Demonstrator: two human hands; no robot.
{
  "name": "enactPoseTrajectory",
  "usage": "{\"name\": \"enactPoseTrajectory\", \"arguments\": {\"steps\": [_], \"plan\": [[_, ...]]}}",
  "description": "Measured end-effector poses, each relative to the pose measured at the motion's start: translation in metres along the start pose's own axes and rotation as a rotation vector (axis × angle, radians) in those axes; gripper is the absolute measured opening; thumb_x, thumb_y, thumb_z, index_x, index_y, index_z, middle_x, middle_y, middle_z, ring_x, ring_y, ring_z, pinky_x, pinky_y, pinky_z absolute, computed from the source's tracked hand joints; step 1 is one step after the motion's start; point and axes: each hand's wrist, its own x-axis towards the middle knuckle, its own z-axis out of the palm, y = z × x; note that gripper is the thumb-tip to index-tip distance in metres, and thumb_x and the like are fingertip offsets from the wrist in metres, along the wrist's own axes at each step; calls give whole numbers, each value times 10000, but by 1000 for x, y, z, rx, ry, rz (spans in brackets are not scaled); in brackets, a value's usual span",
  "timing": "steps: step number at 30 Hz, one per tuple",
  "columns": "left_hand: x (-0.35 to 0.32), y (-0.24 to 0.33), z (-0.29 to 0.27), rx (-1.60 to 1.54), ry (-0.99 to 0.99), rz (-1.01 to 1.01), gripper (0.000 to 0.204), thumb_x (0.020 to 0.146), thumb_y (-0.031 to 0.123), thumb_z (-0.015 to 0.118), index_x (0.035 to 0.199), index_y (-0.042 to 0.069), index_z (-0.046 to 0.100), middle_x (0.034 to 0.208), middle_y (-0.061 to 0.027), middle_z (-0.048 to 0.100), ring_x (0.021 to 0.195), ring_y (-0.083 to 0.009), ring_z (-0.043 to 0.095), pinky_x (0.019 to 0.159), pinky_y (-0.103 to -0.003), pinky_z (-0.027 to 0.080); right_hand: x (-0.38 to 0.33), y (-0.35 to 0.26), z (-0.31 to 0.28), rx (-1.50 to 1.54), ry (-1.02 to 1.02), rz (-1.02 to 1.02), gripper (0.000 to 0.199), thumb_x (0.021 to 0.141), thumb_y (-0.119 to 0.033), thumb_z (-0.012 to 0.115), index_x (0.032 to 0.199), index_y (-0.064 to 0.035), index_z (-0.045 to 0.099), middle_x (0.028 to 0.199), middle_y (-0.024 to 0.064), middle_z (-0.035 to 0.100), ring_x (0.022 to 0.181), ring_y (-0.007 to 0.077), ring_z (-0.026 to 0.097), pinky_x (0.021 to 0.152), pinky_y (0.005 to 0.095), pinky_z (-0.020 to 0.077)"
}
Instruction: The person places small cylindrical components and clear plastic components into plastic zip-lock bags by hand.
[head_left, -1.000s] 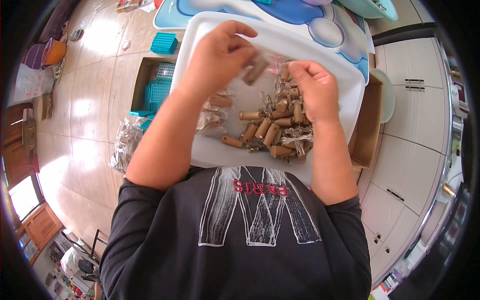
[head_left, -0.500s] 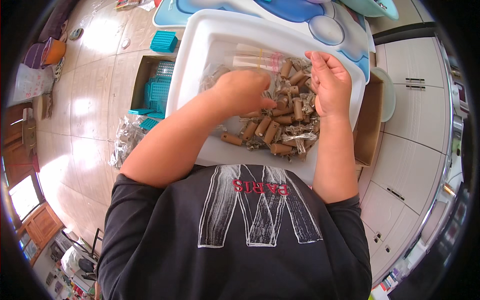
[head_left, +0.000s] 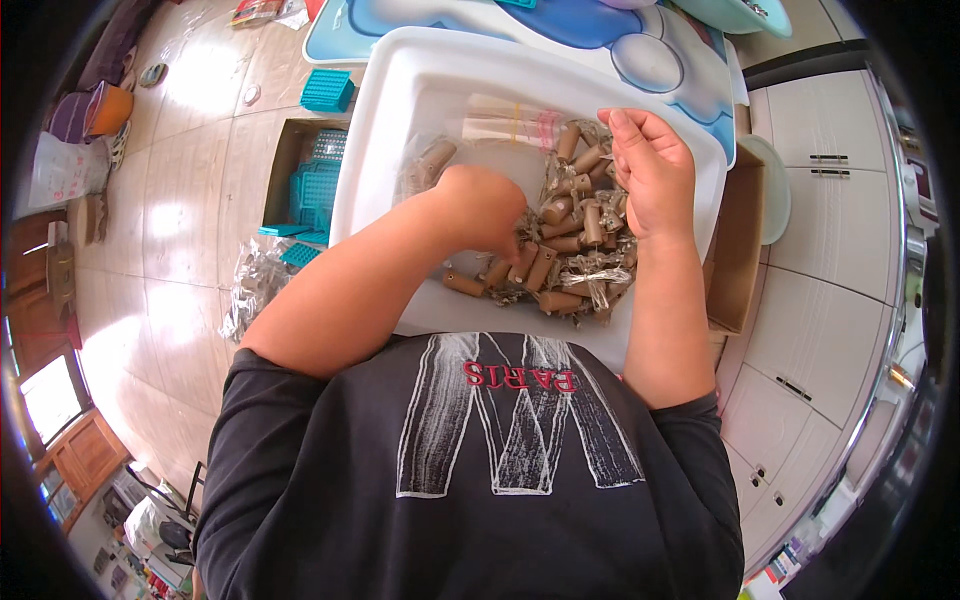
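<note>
A white plastic tub (head_left: 385, 70) in front of me holds a pile of brown cork-like cylinders (head_left: 540, 268) with bundles of thin silvery wire (head_left: 597, 283). My left hand (head_left: 484, 205) reaches down over the left side of this pile, its fingertips at one of the cylinders. Most of its fingers are hidden under the hand, so any grip cannot be made out. Above the pile's right side, my right hand (head_left: 655, 172) is raised with the fingers curled in and the thumb against them. Whatever it may hold is too small or hidden to name.
Inside the tub lie a clear bag with brown pieces (head_left: 428, 168) and flat clear bags (head_left: 495, 122). To the left are a cardboard box of teal plastic baskets (head_left: 315, 190), another teal basket (head_left: 327, 90) and crumpled clear plastic (head_left: 250, 285). A blue patterned tabletop (head_left: 570, 32) lies beyond.
My left hand has moved down and nearer to me, onto the cylinders, uncovering the clear bag at the tub's left. The right hand has barely shifted.
</note>
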Motion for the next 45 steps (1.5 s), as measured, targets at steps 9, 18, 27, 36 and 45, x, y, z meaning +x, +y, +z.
{"name": "enactPoseTrajectory", "arguments": {"steps": [9,18,27,36,45], "plan": [[-18,-25,-19,-634,392,24,204,760,202,630,864,27,612,761,-83,627,691,-170,593,656,-289,473,-2,-1,-2,-55,-12,-11,183,839,-177,619,898,-4,623,666,-68,514,536,-4,355,471,142,265],[-17,-39,-25,-1139,513,59,197,811,163,615,934,11,597,762,-8,587,693,-69,535,638,-216,445,-3,9,1,-372,-174,26,260,840,-241,616,958,-10,620,636,-60,501,577,35,419,505,208,345],[-18,-37,-26,-1257,439,235,152,826,116,596,945,22,594,781,-2,588,732,-74,545,688,-219,459,-5,22,7,-878,-268,34,302,777,-165,637,1049,-43,587,660,50,578,588,131,512,575,261,425],[-12,-36,-21,-970,501,81,235,769,93,647,981,24,575,913,-31,590,786,-94,541,705,-232,454,-2,15,1,-360,-308,53,139,825,-93,593,926,1,596,758,-32,590,640,51,501,601,217,422],[1,-20,-16,-1138,724,263,311,786,133,647,1067,35,557,863,-55,591,779,-126,558,675,-256,470,-5,1,-2,56,-330,237,117,827,-124,605,900,-33,597,697,-75,520,523,-19,321,456,143,221]]}}
